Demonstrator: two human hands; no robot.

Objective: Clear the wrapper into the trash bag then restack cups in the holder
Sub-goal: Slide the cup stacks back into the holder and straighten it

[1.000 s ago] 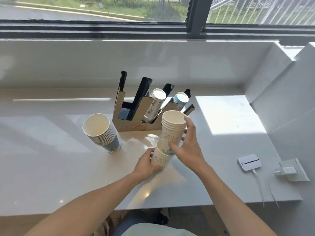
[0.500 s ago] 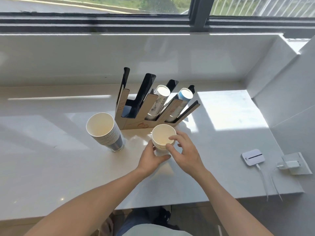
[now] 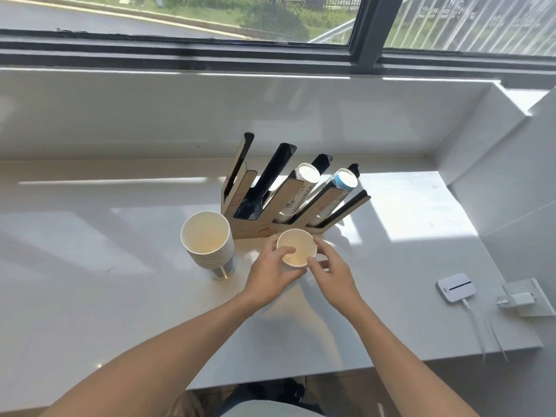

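Several nested paper cups (image 3: 296, 248), smooth round rims, left hand (image 3: 272, 275) gripping

- Left hand (image 3: 270, 273) and right hand (image 3: 331, 278): bare, as are both forearms.
- Below the counter's (image 3: 120, 311) near edge: pale grey garment (image 3: 264, 410), with tan cloth (image 3: 183, 405) beside it.

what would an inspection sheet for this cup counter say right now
surface: white counter, partly sunlit
job's things: small cup stack upright before cup rack; two rack slots hold cups
clutter: large cup stack left of it; white device, charger at right
grips: left grip holds small cup stack; right grip curls round its rim
cables: white cables from device and charger hang over counter edge
surroundings: window behind, road and grass outside
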